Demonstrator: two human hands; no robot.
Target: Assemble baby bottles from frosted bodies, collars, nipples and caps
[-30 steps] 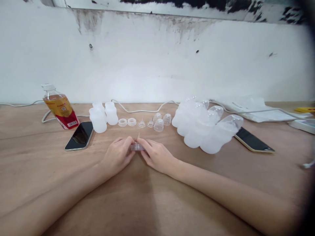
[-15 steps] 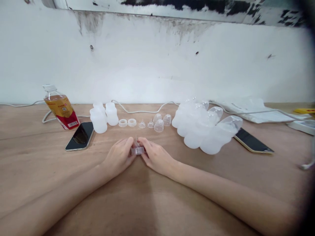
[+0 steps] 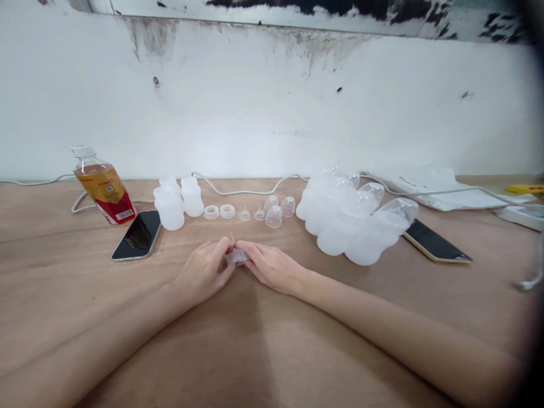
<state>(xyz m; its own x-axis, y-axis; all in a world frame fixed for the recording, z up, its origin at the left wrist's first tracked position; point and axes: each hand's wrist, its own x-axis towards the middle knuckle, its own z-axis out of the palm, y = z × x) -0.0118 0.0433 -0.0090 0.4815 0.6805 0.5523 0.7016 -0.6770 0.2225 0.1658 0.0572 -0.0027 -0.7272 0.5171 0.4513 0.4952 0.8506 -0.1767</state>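
Clear ring point(image 3: 238, 257) (aslant) between left hand point(image 3: 204, 270) and right hand point(image 3: 270, 265).

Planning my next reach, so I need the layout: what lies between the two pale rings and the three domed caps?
Two clear teats, upright on the table, between the pale rings and domed caps; the head view shows it.

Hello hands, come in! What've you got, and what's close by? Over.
Left hand, right hand: both gripping one clear plastic piece. Two pale rings beyond, apart from both hands. Over.
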